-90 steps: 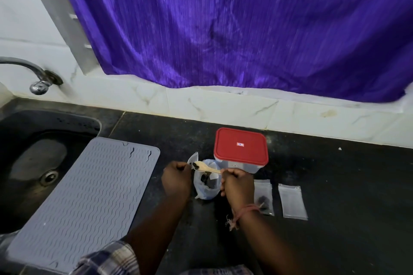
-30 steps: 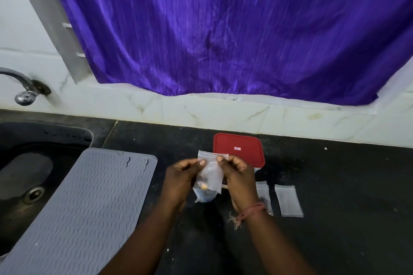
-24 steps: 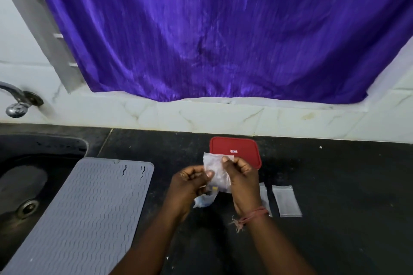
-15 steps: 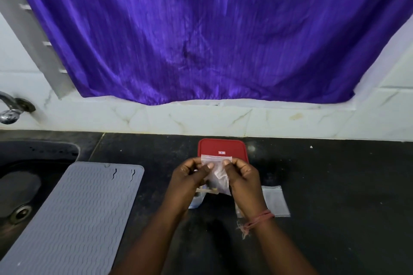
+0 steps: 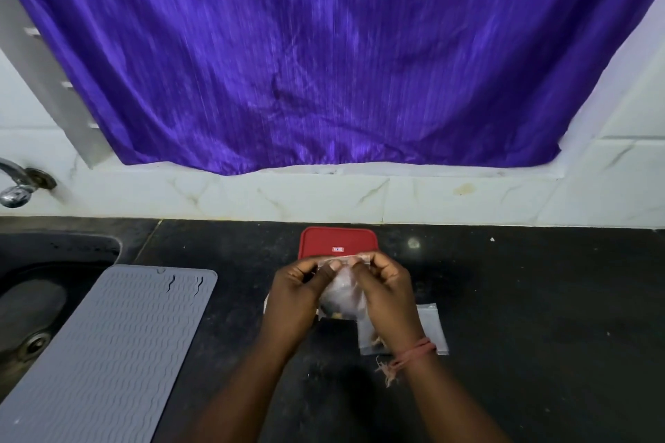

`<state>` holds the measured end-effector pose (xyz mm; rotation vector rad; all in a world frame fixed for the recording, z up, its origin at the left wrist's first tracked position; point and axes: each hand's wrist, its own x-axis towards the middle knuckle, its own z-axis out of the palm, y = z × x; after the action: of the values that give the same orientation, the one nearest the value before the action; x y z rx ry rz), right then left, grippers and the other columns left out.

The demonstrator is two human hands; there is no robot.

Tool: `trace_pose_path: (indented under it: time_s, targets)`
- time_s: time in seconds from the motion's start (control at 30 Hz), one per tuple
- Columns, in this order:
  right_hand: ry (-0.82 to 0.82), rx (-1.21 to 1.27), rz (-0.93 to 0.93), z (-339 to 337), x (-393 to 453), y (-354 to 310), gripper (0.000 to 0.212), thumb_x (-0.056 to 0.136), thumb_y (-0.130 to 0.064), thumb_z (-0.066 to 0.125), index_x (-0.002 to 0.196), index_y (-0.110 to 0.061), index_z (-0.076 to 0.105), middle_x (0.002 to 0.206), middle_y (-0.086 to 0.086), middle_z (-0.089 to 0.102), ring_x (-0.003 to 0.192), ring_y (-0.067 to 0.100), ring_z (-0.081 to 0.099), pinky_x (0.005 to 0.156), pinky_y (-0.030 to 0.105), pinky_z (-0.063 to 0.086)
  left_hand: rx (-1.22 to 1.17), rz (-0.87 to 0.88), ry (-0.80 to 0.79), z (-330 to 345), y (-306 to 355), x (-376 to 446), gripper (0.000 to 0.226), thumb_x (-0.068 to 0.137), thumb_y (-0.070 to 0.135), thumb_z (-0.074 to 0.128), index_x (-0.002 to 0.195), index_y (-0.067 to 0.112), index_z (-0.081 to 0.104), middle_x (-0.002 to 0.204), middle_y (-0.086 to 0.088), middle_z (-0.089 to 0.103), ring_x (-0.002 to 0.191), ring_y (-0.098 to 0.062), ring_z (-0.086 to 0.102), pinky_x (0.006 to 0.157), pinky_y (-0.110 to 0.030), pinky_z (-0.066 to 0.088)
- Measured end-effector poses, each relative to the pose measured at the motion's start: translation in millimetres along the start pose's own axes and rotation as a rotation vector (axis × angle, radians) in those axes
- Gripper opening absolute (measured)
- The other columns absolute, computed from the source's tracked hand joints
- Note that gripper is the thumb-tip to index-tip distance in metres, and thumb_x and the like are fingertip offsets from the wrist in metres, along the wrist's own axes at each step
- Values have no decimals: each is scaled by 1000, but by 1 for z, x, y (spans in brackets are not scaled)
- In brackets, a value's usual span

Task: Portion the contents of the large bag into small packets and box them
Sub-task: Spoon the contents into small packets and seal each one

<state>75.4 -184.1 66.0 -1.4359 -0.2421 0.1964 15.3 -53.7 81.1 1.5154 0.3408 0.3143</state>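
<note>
I hold a small clear packet [image 5: 343,293] upright between both hands, just in front of the red-lidded box [image 5: 338,241]. My left hand [image 5: 295,298] pinches the packet's top edge at its left end. My right hand [image 5: 387,293] pinches the same edge at its right end. Something dark sits at the packet's bottom. Two more small clear packets [image 5: 430,329] lie flat on the black counter under and right of my right wrist. The large bag is mostly hidden behind my left hand.
A grey ribbed mat [image 5: 108,352] lies on the counter at the left, partly over the sink [image 5: 32,302]. A tap [image 5: 16,187] sticks out of the wall at far left. A purple curtain [image 5: 324,47] hangs behind the counter [image 5: 539,298].
The spoon and large bag have gone from my hands, and both hands have taken up a small packet. They have moved to pinch its top edge. The camera has tilted.
</note>
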Motion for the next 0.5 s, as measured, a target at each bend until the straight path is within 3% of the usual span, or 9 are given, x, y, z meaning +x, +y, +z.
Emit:
trace_pose_path:
  time_s: [0.17, 0.27, 0.33, 0.5]
  targets:
    - [80, 133, 74, 7, 9, 1, 20, 98, -12, 59, 81, -10, 70, 74, 3, 65, 74, 15, 58, 73, 35, 48, -95, -45, 38, 12, 1, 8, 16, 97, 15, 64, 97, 7, 78, 94, -20, 76, 88, -34, 73, 80, -47, 57]
    - [20, 150, 112, 10, 10, 5, 16, 99, -13, 58, 95, -6, 72, 90, 12, 74, 83, 20, 67, 79, 39, 54, -102, -60, 74, 13, 5, 14, 18, 99, 13, 61, 94, 6, 76, 89, -22, 75, 78, -30, 71, 67, -36, 58]
    - [3, 114, 73, 10, 11, 5, 14, 98, -9, 58, 98, -4, 72, 90, 12, 74, 81, 17, 66, 75, 32, 55, -108, -39, 63, 10, 10, 16, 18, 99, 12, 61, 96, 1, 75, 89, -26, 74, 73, -27, 70, 61, -31, 57]
    - [47, 108, 51, 13, 20, 5, 11, 96, -4, 59, 95, -4, 70, 90, 15, 74, 81, 24, 70, 75, 36, 60, -118, -40, -26, 5, 12, 21, 16, 96, 7, 65, 106, 2, 75, 95, -16, 78, 85, -28, 76, 67, -27, 60]
